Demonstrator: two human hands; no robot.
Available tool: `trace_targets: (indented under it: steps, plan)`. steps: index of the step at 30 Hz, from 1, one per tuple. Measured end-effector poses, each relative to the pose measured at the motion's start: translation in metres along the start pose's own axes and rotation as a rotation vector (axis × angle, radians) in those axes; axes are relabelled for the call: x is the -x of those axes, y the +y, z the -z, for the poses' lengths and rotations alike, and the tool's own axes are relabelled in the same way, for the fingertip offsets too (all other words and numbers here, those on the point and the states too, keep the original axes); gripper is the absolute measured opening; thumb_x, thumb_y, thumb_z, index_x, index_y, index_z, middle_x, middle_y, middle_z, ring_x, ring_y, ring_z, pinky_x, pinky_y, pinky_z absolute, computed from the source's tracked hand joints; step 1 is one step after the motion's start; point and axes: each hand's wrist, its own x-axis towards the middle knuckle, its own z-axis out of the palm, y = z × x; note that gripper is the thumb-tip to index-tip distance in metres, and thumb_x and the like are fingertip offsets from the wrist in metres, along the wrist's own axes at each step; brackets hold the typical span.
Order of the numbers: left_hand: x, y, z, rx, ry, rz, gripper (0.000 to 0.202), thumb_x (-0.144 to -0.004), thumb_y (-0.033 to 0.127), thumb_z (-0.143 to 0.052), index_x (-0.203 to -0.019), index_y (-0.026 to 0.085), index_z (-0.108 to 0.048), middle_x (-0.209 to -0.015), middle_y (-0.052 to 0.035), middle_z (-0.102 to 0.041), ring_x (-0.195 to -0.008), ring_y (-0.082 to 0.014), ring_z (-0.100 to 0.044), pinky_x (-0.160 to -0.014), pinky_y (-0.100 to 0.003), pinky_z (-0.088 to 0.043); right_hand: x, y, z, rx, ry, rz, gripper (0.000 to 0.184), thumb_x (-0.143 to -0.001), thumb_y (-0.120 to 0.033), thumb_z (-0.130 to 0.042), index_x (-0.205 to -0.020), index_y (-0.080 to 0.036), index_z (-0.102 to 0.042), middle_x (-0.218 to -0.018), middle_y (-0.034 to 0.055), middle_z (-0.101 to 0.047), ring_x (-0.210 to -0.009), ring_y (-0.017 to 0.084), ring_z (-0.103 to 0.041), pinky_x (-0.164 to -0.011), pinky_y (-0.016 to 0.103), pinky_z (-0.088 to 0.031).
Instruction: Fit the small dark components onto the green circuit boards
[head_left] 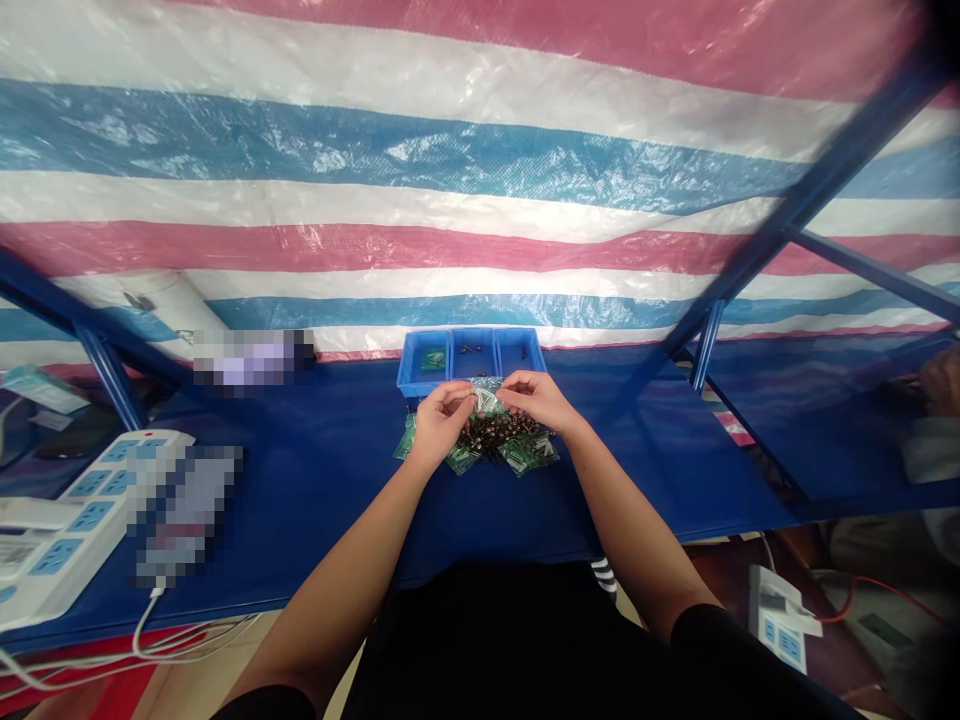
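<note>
arms stretched forward and converging, the left hand [441, 422] and right hand [543, 401] pinch one clear packet [489, 398] with their fingertips, near three blue bins [418, 388].

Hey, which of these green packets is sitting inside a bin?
The farthest packet, in the left blue bin; other packets lie beside the dark parts, and the held packet is between left hand and right hand.

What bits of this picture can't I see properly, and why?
All in the head view:
Small clear bag: its sides are covered by the left hand and right hand; its contents are too small to name.
Pile of small parts: too tiny to tell what each is.
Flat thing with a white cable: hidden by blurry squares.
White power strip: cut off by the left edge.
</note>
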Motion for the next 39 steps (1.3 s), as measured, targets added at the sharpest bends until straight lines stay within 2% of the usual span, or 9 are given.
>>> trace_targets:
  steps: [10, 13, 17, 23, 31, 39]
  plan:
    - [0.0008, 0.0079, 0.0001, 0.036, -0.025, 0.045, 0.055, -0.077, 0.034, -0.07, -0.126, 0.021, -0.048, -0.102, -0.0088, -0.068, -0.065, -0.0157, -0.069, -0.049, -0.022, -0.051, 0.0001, -0.0024, 0.001, -0.001, 0.016, 0.034, 0.03, -0.074, -0.046, -0.07, -0.081, -0.018, -0.063, -0.063, 0.0003, -0.063, -0.055, 0.012, -0.056, -0.053, 0.025, -0.045]
    - [0.0005, 0.0074, 0.0002, 0.018, -0.02, 0.046, 0.052, -0.076, 0.035, -0.071, -0.123, 0.019, -0.053, -0.099, -0.0082, -0.069, -0.065, -0.0157, -0.068, -0.049, -0.023, -0.051, 0.001, -0.0049, 0.0014, 0.005, 0.018, 0.034, 0.03, -0.074, -0.046, -0.069, -0.08, -0.018, -0.063, -0.064, 0.0005, -0.063, -0.056, 0.013, -0.056, -0.053, 0.025, -0.045]
    - [0.0001, 0.0057, -0.0002, -0.006, -0.006, 0.044, 0.043, -0.075, 0.036, -0.072, -0.11, 0.016, -0.06, -0.079, -0.0036, -0.067, -0.06, -0.0147, -0.066, -0.044, -0.021, -0.046, 0.0009, -0.0047, 0.0011, -0.018, 0.028, 0.043, 0.028, -0.074, -0.045, -0.07, -0.079, -0.018, -0.063, -0.062, -0.0001, -0.062, -0.055, 0.012, -0.056, -0.053, 0.025, -0.045]
    - [0.0003, 0.0025, 0.0002, -0.05, 0.019, 0.062, 0.031, -0.076, 0.037, -0.071, -0.096, 0.015, -0.064, -0.066, -0.0002, -0.062, -0.055, -0.0132, -0.063, -0.043, -0.02, -0.043, -0.0003, -0.0023, 0.0005, -0.018, 0.022, 0.032, 0.03, -0.073, -0.047, -0.07, -0.079, -0.018, -0.063, -0.062, -0.0002, -0.062, -0.056, 0.013, -0.057, -0.053, 0.025, -0.045]
    - [0.0012, 0.0049, 0.0004, -0.072, 0.028, 0.051, 0.026, -0.077, 0.039, -0.069, -0.088, 0.016, -0.064, -0.059, 0.0013, -0.061, -0.05, -0.0108, -0.058, -0.044, -0.02, -0.041, 0.0006, -0.0024, 0.0008, -0.021, -0.017, 0.025, 0.029, -0.072, -0.045, -0.072, -0.078, -0.019, -0.062, -0.064, -0.0001, -0.064, -0.057, 0.013, -0.058, -0.055, 0.026, -0.046]
    - [0.0008, 0.0066, 0.0022, -0.155, 0.026, 0.023, 0.025, -0.078, 0.04, -0.069, -0.087, 0.017, -0.067, -0.055, 0.0027, -0.058, -0.048, -0.0095, -0.052, -0.048, -0.021, -0.041, 0.0013, -0.0059, 0.0016, -0.003, 0.011, 0.018, 0.03, -0.071, -0.046, -0.072, -0.077, -0.018, -0.062, -0.063, 0.0001, -0.064, -0.057, 0.014, -0.059, -0.056, 0.027, -0.048]
